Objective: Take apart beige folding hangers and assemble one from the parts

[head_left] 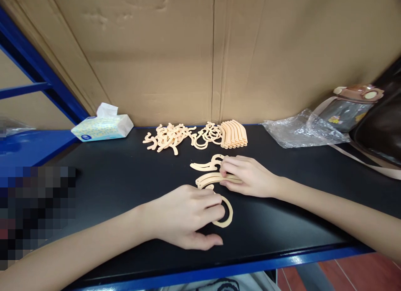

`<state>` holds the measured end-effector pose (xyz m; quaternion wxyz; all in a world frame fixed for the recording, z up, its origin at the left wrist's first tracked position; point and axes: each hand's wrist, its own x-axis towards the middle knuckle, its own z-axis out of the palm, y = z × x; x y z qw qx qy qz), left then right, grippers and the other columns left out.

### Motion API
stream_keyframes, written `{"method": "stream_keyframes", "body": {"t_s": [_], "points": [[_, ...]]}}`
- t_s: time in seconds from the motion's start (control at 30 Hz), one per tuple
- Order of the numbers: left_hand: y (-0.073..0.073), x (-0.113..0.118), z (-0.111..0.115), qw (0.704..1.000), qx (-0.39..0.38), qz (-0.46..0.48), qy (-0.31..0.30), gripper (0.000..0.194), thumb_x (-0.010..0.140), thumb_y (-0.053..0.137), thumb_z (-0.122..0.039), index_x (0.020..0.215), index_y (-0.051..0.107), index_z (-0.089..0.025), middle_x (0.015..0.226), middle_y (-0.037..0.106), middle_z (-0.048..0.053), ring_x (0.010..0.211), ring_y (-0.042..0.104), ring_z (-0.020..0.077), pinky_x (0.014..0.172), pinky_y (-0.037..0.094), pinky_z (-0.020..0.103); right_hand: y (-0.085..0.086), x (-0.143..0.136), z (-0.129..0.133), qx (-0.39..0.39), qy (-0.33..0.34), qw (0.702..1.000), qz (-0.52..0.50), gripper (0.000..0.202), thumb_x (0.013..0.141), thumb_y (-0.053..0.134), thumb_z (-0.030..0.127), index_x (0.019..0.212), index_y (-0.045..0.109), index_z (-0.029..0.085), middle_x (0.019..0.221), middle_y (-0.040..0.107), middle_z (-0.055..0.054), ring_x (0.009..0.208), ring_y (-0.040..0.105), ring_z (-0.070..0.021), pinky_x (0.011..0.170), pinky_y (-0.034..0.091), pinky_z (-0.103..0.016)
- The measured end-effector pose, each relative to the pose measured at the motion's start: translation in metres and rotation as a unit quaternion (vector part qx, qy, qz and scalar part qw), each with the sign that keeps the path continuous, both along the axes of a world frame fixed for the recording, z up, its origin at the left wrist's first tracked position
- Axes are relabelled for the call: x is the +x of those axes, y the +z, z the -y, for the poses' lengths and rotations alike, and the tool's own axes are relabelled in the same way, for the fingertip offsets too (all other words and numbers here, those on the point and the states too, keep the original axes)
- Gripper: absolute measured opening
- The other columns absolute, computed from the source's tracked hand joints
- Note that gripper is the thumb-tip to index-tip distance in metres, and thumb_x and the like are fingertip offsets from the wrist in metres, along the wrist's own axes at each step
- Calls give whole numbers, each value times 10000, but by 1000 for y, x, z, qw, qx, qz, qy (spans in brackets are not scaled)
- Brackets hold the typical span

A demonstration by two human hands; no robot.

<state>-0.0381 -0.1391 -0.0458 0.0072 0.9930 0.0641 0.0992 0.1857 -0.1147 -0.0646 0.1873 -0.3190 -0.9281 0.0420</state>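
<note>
My left hand [191, 218] rests over a pale ring-shaped piece [230, 213], its fingers bent on the ring's left side and the thumb held apart. Just beyond it, two curved strips [208, 179] lie side by side. The fingers of my right hand [247, 176] close round the right end of these strips. A hooked piece [203, 165] lies behind the strips, its right end partly under my right hand. Whether my left fingers grip the ring or only press on it is hidden.
At the back are a heap of branching pieces [172, 136], looped pieces [211, 133] and a row of stacked curved strips [233, 134]. A tissue pack [103, 127] stands back left. Clear plastic [300, 130], a bottle [347, 109] and a dark bag [380, 124] are at right.
</note>
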Motion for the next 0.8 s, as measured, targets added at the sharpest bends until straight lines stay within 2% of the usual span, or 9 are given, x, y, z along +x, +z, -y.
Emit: {"method": "stream_keyframes", "body": {"t_s": [0.13, 0.27, 0.4, 0.57, 0.73, 0.8], "points": [[2, 0, 3, 999, 1, -24, 21, 145, 905, 461, -240, 780, 481, -170, 732, 572, -3, 582, 495, 99, 500, 353, 229, 0, 1, 0, -2, 3, 1000, 1, 160, 905, 458, 349, 879, 495, 196, 855, 537, -10, 742, 475, -134, 706, 377, -269], [0, 0, 4, 997, -26, -33, 59, 134, 885, 472, -219, 759, 451, -179, 630, 549, -45, 489, 464, 83, 466, 348, 215, 0, 1, 0, -5, 4, 1000, 1, 193, 923, 426, 372, 887, 497, 196, 896, 533, -20, 766, 486, -133, 718, 389, -270], [-3, 0, 2, 997, -12, 49, 65, 115, 880, 454, -192, 765, 454, -186, 626, 556, -56, 490, 483, 66, 473, 362, 189, 3, 0, 3, 6, 17, 1000, 8, 197, 931, 409, 364, 901, 502, 193, 965, 524, -39, 820, 496, -138, 758, 404, -278], [-3, -4, -4, 980, 67, 166, 92, 80, 872, 457, -166, 799, 464, -198, 562, 522, -81, 448, 472, 51, 449, 339, 180, 4, -1, 4, 20, 37, 999, 16, 169, 927, 409, 317, 913, 514, 185, 960, 530, -51, 835, 484, -148, 759, 407, -287], [-2, -8, -11, 953, 104, 244, 146, 78, 845, 493, -144, 798, 477, -204, 512, 494, -98, 394, 440, 38, 441, 340, 154, 2, 0, 6, 35, 94, 994, -34, 429, 964, 226, 460, 934, 532, 160, 884, 548, -71, 792, 463, -164, 749, 392, -308], [-3, -9, -12, 945, 113, 257, 167, 76, 853, 487, -152, 798, 479, -203, 508, 491, -98, 387, 437, 35, 441, 337, 148, 2, -1, 8, 57, 109, 991, -52, 493, 948, 218, 517, 930, 542, 146, 836, 552, -72, 749, 452, -164, 705, 385, -300]]}}
